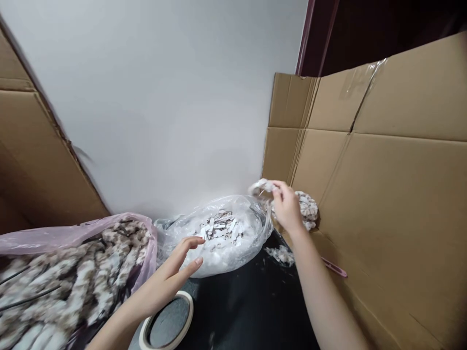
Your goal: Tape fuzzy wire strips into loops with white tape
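My right hand (pixel 289 206) is closed on a whitish fluffy strip (pixel 263 185), blurred by motion, raised near the right rim of a clear plastic bag (pixel 251 253). Inside that bag lie white fluff and a heap of small white and grey slips (pixel 221 226). Over the bag's near left side is my left hand (pixel 182 260), its thumb and fingers apart and nothing held. Just behind my right hand sits a bundle of brown-and-white fluffy material (pixel 308 209). A tuft of loose fluff (pixel 280 255) rests on the black tabletop (pixel 251 311) below it.
A pink bag (pixel 151 243) at left holds several brown-and-white furry strips (pixel 80 282). A roll of cream tape (pixel 190 311) lies in front. A pink narrow tool (pixel 333 267) lies at right. Cardboard panels (pixel 383 204) stand at both sides, with a pale wall (pixel 175 107) behind.
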Demonstrator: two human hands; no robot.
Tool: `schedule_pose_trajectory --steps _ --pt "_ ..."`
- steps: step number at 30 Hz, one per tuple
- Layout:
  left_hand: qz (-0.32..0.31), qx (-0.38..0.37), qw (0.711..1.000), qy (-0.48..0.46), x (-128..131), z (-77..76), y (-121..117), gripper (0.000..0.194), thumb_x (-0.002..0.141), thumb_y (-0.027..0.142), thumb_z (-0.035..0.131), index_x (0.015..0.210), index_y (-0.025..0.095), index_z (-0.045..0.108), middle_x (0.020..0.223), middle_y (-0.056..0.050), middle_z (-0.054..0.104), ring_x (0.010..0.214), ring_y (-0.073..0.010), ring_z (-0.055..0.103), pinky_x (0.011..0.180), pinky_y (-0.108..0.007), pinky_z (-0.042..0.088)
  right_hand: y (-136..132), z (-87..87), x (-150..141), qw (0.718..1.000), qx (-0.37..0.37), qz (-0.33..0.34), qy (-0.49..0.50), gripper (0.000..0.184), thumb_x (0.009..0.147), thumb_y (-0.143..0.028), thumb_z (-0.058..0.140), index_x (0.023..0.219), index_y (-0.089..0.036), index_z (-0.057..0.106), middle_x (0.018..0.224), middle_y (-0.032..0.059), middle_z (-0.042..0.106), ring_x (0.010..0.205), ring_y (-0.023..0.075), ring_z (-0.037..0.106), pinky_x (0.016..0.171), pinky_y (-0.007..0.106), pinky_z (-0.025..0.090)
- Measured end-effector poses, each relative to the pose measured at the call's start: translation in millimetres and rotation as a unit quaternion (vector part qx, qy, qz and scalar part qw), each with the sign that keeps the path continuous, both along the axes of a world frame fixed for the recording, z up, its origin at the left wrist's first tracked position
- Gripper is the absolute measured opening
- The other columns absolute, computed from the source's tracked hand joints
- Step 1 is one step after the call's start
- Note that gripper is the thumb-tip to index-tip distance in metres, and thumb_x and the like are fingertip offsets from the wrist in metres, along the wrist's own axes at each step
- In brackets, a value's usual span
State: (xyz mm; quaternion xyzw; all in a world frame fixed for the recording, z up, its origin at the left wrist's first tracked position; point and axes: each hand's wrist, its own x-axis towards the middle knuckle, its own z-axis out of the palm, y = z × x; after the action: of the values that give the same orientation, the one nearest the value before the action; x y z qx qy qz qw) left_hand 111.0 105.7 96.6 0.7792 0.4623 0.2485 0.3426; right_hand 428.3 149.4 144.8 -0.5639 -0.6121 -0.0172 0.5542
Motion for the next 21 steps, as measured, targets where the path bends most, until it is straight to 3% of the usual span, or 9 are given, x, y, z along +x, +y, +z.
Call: schedule_pose_trajectory --steps 2,4,8,10,13,16,19,21 --pt "-0.002 0.015 1.000 0.015 -0.1 2.2 -0.6 0.047 0.092 0.049 0.043 0.136 0.031 0.043 0.143 -0.005 0.044 0.135 -0.0268 0.036 0.110 -0.040 0.033 20.8 3.2 33.7 0.994 -0.014 -0.098 -0.055 0.034 0.092 -0.025 0.039 0.118 -0.021 0.062 0.121 0.0102 0.063 0.112 0.0263 0.053 0.099 0.039 0.038" --pt "-0.008 0.025 0.999 0.029 -0.6 3.1 -1.5 0.045 0.092 0.049 0.044 0.134 0.032 0.045 0.144 -0.005 0.043 0.136 -0.0270 0.035 0.110 -0.040 0.034 39.2 -3.5 61.8 0.990 -0.046 -0.117 -0.061 0.036 0.093 -0.018 0.038 0.118 -0.017 0.063 0.125 0.0130 0.062 0.119 0.0265 0.051 0.104 0.041 0.035" --pt "-0.022 0.041 0.998 0.046 -3.2 1.5 -2.9 0.042 0.092 0.049 0.044 0.130 0.033 0.050 0.146 -0.005 0.039 0.136 -0.0281 0.037 0.107 -0.041 0.038 54.5 -44.9 100.8 0.980 -0.140 -0.127 -0.059 0.021 0.091 -0.020 0.053 0.106 -0.014 0.067 0.111 0.0142 0.066 0.105 0.0269 0.060 0.095 0.045 0.044" --pt "-0.016 0.051 0.997 0.054 -4.7 0.7 -2.6 0.040 0.091 0.049 0.044 0.127 0.032 0.053 0.146 -0.005 0.040 0.136 -0.0286 0.037 0.108 -0.042 0.037 54.3 -68.2 114.5 0.976 -0.169 -0.127 -0.052 0.030 0.093 -0.031 0.056 0.119 -0.017 0.056 0.120 0.0091 0.058 0.101 0.0213 0.061 0.085 0.042 0.053" --pt "-0.007 0.062 0.996 0.059 -5.9 -0.9 -0.8 0.038 0.091 0.050 0.044 0.122 0.032 0.056 0.145 -0.005 0.043 0.136 -0.0290 0.038 0.110 -0.044 0.035 54.1 -88.4 129.5 0.976 -0.172 -0.129 -0.032 0.031 0.093 -0.032 0.055 0.120 -0.017 0.055 0.121 0.0088 0.058 0.101 0.0207 0.061 0.084 0.041 0.053" --pt "-0.001 0.057 0.996 0.068 -6.4 -4.7 1.6 0.040 0.091 0.051 0.043 0.123 0.031 0.056 0.146 -0.005 0.042 0.138 -0.0299 0.035 0.111 -0.047 0.032 56.4 -87.1 136.5 0.978 -0.145 -0.147 -0.006 0.024 0.090 -0.023 0.057 0.113 -0.016 0.060 0.116 0.0097 0.062 0.103 0.0224 0.061 0.090 0.041 0.049" --pt "-0.003 0.043 0.996 0.078 -8.2 -10.7 4.6 0.042 0.090 0.054 0.042 0.124 0.032 0.055 0.148 -0.004 0.040 0.140 -0.0302 0.030 0.113 -0.048 0.029 58.2 -74.6 135.0 0.981 -0.097 -0.169 0.025 0.027 0.083 -0.013 0.054 0.108 -0.019 0.062 0.111 0.0113 0.066 0.108 0.0250 0.059 0.097 0.039 0.042" --pt "-0.008 0.035 0.996 0.083 -10.5 -15.1 8.0 0.044 0.090 0.056 0.042 0.125 0.033 0.054 0.149 -0.003 0.039 0.141 -0.0299 0.029 0.113 -0.048 0.027 57.4 -65.1 129.9 0.984 -0.066 -0.160 0.040 0.028 0.080 -0.015 0.053 0.107 -0.018 0.061 0.108 0.0118 0.068 0.106 0.0263 0.060 0.095 0.039 0.042"
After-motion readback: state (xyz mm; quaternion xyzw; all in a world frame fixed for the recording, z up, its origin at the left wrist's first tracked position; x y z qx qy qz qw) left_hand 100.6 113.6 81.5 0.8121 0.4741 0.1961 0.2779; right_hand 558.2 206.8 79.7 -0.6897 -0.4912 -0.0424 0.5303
